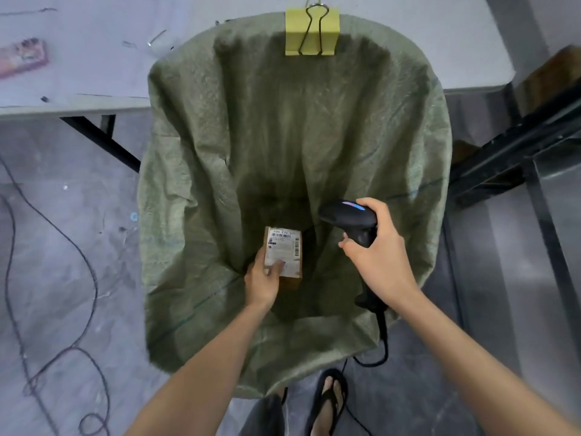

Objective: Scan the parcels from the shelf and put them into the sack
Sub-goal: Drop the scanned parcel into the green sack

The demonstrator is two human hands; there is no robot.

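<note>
Brown cardboard parcel (284, 258), label up, is pinched by the left hand (262, 278) over the open green woven sack (188, 171); the right hand (375, 250) grips the barcode scanner (349, 217). Aim it squarely at the barcode, then drop the parcel in

left hand (260, 283) — parcel (284, 248), right hand (382, 258) — scanner (347, 215)

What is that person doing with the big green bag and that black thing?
A person is standing over an open green sack, whose far edge is held by a yellow clip. The left hand holds a small brown parcel, label up, above the sack's mouth. The right hand grips a black barcode scanner, its head turned toward the parcel. The parcel has not been let go into the sack yet.
</note>
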